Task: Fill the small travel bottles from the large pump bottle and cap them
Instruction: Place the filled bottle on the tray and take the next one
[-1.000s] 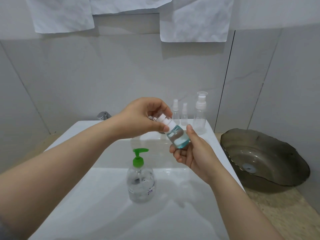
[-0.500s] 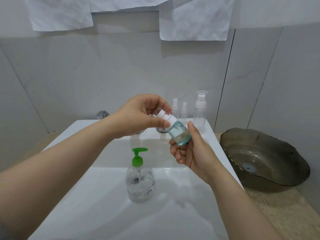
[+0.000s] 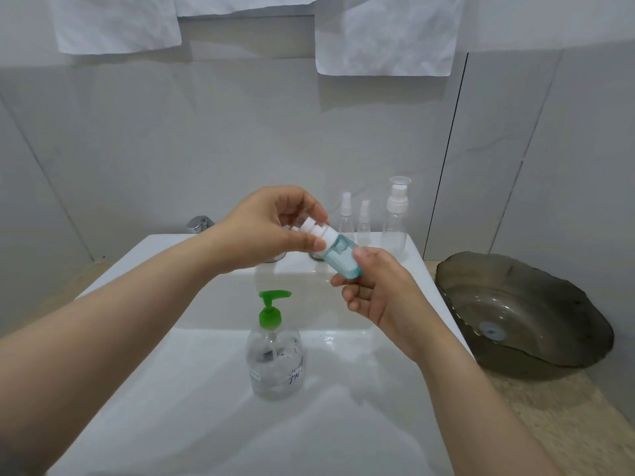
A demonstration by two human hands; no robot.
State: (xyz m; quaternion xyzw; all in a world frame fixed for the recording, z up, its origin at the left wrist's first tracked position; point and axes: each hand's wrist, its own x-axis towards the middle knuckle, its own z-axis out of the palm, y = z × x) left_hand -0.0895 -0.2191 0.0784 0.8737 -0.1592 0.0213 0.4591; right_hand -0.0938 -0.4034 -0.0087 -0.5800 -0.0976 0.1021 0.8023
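Small travel bottle [image 3: 341, 258] is in the air over the back of the sink [image 3: 165, 400], just in front of the back ledge. Long axis tilted: white cap [image 3: 314, 232] end points up-left, base down-right. Blue liquid inside.

Left hand [image 3: 271, 228]: fingers and thumb curled round the cap. Right hand [image 3: 381, 297]: thumb and fingertips grip the bottle body near its base.

Large pump bottle [image 3: 275, 359] stands upright in the basin, mid-front. Clear, partly full of clear liquid, green pump head with the nozzle pointing right.

Back right corner of the sink ledge: three clear bottles [image 3: 395, 223] with white tops, upright in a row, apparently empty.

Faucet [image 3: 200, 223] at the back left edge. Dark glass bowl [image 3: 508, 286] on the beige counter [image 3: 567, 424] right of the sink. Grey tiled wall, white cloths [image 3: 385, 39] hanging up top.
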